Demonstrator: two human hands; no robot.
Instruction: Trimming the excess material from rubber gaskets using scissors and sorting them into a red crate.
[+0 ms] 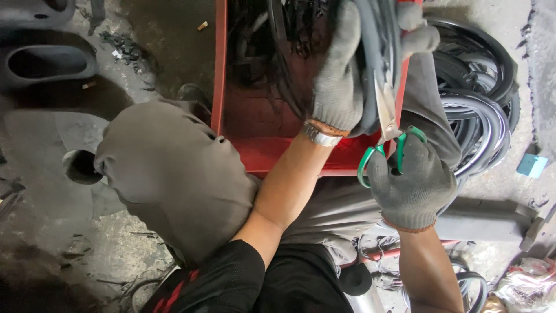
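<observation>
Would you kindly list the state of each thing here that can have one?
left hand: gloved, closed around grey rubber strips
right hand: gloved, fingers through the scissors' handles
green-handled scissors: blades against the strips; open or shut unclear
red crate: open-topped, holding dark rubber scraps
rubber rings: piled on the floor

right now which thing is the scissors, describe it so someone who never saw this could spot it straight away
Start at the red bin between the person's knees. At its right edge, the gloved right hand holds the scissors, blades pointing up into the bundle of grey rubber strips gripped by the gloved left hand. Their bright green loop handles and pale metal blades stand out; everything else nearby is grey, black or red.
</observation>
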